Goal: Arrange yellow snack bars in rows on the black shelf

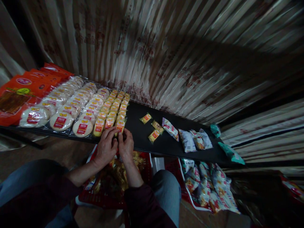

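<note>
My left hand (106, 147) and my right hand (126, 146) meet at the table's front edge, fingers bent and closed round the lower end of a small yellow snack packet (120, 125) with a red and yellow label. This packet is the front one of the rightmost row. Its lower end is partly hidden by my fingers. To its left, similar small packets (110, 123) overlap in rows. Beyond them lie rows of round white rice crackers (82, 127) in clear wrappers. Three loose yellow packets (145, 118) lie right of my hands.
Orange bags (26, 91) fill the black table's (140, 136) left end. White snack bags (187, 141) and teal bags (231, 153) lie towards its right. Below are a red basket (95, 199) of gold-wrapped packets and another basket (194, 204) of snack bags. A striped curtain (142, 47) hangs behind.
</note>
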`<state>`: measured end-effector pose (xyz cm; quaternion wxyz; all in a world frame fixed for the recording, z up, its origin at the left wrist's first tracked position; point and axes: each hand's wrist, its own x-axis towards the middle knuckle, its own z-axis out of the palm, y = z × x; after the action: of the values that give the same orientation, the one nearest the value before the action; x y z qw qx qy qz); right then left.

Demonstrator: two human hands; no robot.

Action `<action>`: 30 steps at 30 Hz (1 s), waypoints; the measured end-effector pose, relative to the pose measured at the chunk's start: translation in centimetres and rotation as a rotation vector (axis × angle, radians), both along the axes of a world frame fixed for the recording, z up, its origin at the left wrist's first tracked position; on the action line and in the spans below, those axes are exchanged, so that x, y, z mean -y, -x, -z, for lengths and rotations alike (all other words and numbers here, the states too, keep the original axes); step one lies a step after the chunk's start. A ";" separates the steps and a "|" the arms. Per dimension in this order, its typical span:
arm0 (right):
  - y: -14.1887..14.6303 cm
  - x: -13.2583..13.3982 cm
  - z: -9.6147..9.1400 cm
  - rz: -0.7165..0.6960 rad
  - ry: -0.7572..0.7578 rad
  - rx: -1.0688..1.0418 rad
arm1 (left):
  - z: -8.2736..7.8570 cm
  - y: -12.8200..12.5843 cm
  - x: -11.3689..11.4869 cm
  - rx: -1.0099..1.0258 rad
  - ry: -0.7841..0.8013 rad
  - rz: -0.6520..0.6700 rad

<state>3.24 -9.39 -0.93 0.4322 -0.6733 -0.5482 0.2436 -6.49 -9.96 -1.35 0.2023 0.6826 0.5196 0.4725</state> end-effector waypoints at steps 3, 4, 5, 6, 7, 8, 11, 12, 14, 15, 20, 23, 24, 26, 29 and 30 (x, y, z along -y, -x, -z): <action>0.0 -0.1 0.1 -0.007 0.020 0.103 | 0.2 0.1 -0.1 -0.029 -0.004 -0.012; 0.1 -0.2 0.0 -0.018 0.030 0.128 | 0.3 0.1 -0.2 -0.038 -0.007 -0.015; 0.1 -0.2 0.0 -0.027 0.038 0.151 | 0.4 0.2 -0.2 -0.047 -0.009 -0.017; 0.1 -0.3 -0.1 -0.035 0.047 0.171 | 0.5 0.2 -0.3 -0.055 -0.010 -0.018; 0.1 -0.3 -0.2 -0.038 0.055 0.189 | 0.6 0.3 -0.3 -0.065 -0.010 -0.018; 0.2 -0.4 -0.2 -0.040 0.063 0.206 | 0.7 0.3 -0.4 -0.076 -0.010 -0.018; 0.2 -0.4 -0.4 -0.035 0.080 0.245 | 0.8 0.3 -0.3 -0.115 -0.016 -0.022; 0.1 -0.4 -0.4 -0.035 0.079 0.250 | 0.8 0.3 -0.3 -0.123 -0.020 -0.028; 0.1 -0.5 -0.4 -0.035 0.069 0.242 | 0.8 0.2 -0.2 -0.134 -0.026 -0.036; 0.0 -0.5 -0.4 -0.035 0.062 0.228 | 0.8 0.2 -0.1 -0.139 -0.028 -0.034; -0.4 -0.7 0.1 -0.041 0.007 0.099 | 0.9 0.2 -0.2 -0.167 -0.039 -0.028; -0.6 -0.8 0.6 -0.055 -0.019 0.020 | 1.1 0.2 -0.1 -0.183 -0.065 -0.021; -0.6 -0.8 0.8 -0.054 -0.024 -0.002 | 1.1 0.2 -0.1 -0.189 -0.070 -0.013; -0.6 -0.9 1.0 -0.042 -0.033 -0.037 | 1.2 0.2 0.1 -0.199 -0.073 -0.002; -0.6 -1.0 1.0 -0.042 -0.034 -0.045 | 1.3 0.1 0.3 -0.214 -0.062 -0.007; -0.6 -1.1 0.9 -0.053 -0.028 -0.037 | 1.3 0.1 0.3 -0.219 -0.058 -0.011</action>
<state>3.84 -8.31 -1.88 0.4450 -0.6479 -0.5610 0.2597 -6.60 -10.26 -2.67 0.1216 0.7329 0.5284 0.4109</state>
